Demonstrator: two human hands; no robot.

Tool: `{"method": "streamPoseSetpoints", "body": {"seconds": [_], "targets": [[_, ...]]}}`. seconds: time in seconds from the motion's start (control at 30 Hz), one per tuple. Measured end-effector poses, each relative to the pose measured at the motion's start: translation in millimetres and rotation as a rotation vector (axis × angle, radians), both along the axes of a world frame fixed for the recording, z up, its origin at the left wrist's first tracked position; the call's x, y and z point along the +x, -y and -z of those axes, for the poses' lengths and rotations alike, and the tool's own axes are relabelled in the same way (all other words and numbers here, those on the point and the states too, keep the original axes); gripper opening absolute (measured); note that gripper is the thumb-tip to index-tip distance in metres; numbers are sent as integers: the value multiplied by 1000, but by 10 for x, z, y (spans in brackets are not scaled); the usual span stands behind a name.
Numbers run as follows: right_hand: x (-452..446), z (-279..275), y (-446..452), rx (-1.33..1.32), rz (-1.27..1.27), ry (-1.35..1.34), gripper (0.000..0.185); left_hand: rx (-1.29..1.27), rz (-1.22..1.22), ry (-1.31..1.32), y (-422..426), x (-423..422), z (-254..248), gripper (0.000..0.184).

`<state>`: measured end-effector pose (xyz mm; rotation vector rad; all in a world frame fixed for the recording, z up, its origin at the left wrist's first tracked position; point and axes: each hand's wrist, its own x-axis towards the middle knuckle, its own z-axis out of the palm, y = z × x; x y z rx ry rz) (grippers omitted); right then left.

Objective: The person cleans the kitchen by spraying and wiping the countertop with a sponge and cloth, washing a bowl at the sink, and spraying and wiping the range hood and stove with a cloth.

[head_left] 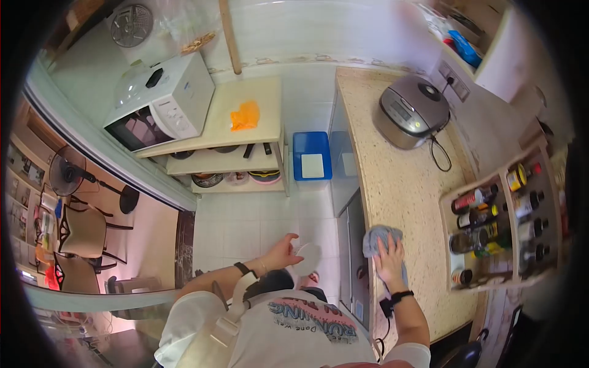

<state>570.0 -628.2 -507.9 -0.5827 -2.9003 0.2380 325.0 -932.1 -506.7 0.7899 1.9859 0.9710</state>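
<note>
Grey cloth (378,240): on counter (405,199), at its near-side edge, bunched. Right hand (389,262) on top, fingers spread. Left hand (283,253) well apart, over floor (242,236), beside a pale disc (308,258); whether gripped, cannot tell. Judgement: flat palm, even pressure, cloth folded inward from edge. Cooker (412,111) and bottle rack (446,236) farther out; keep cord (443,161) clear of cloth.

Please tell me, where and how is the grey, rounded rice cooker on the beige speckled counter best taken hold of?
Probably by both flanks of the rice cooker, low down, one palm each side, coming from its display panel side: it stands upright, lid closed, and its body is wide.
</note>
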Motion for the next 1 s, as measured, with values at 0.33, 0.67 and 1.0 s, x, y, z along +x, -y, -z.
{"method": "streamPoseSetpoints", "body": {"seconds": [0.33, 0.67, 1.0], "targets": [[-2178, 38, -1257, 9, 18, -34, 57, 210, 616, -494, -2118, -1390, -128, 65], [-1905, 256, -1975, 64, 780, 10, 54, 80, 544, 629, -4180, -2179, -233, 41], [-383, 502, -765, 233, 1485, 92, 54, -385, 455, 1017, -4211, -2037, -114, 28]]}}
